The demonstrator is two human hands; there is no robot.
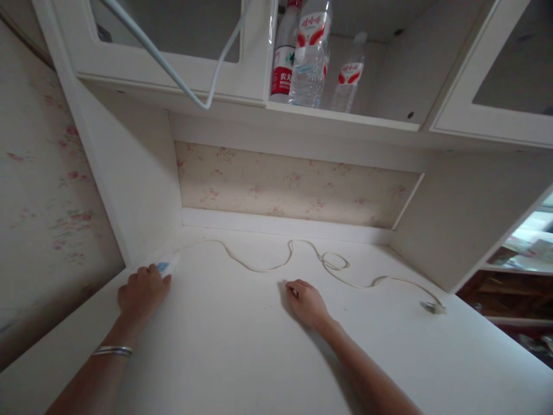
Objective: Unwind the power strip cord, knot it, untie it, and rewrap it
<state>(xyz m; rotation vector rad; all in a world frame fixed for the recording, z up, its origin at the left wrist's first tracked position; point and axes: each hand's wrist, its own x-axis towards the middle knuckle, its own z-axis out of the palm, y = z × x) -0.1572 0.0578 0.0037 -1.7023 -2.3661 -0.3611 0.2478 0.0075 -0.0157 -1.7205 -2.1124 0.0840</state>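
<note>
At the left of the desk, my left hand point(144, 291) is closed around a white power strip point(171, 264). A blue patch shows at its fingertips, and the hand covers much of the strip. A thin white cord point(254, 269) leaves it and winds along the back of the desk with a small loop. The cord ends at a plug point(437, 309) lying on the right. My right hand point(307, 302) rests on the desk near the middle, in front of the cord and apart from it. Its fingers are curled, with nothing visible in them.
A white desk point(224, 346) spreads below, with a side panel at each end. Overhead, an open cupboard shelf point(371, 120) holds several plastic bottles point(309, 57). A pale thick cable point(173, 75) hangs before the cupboard door. Shelves with items point(514, 285) stand far right.
</note>
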